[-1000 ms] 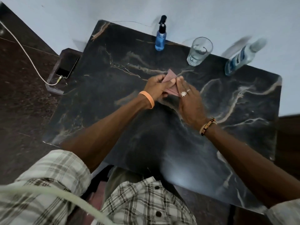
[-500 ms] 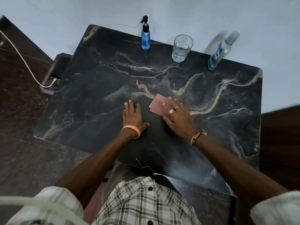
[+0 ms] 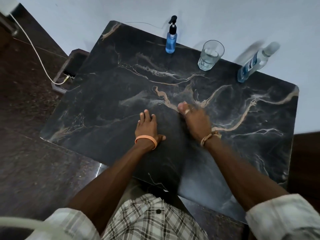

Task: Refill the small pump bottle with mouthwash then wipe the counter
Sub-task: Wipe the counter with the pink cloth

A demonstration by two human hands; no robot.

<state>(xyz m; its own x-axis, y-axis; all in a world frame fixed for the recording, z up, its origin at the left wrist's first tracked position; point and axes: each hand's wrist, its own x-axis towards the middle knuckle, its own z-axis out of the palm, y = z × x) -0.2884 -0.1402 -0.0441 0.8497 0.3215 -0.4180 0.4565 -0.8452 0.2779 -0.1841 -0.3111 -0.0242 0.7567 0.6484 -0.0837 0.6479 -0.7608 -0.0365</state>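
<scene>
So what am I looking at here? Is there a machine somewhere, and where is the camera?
No machine here: these are a person's two bare hands, seen from one wide-angle camera worn on the head. It looks forward and down, which is why the checked shirt shows at the bottom. The left hand lies flat, fingers straight, on the dark marble counter and holds nothing. The right hand is blurred by motion, low over the counter; whether it holds anything I cannot tell. At the back stand a small pump bottle of blue liquid, a glass and a larger mouthwash bottle. Left of the counter, lower down, lies a phone.
</scene>
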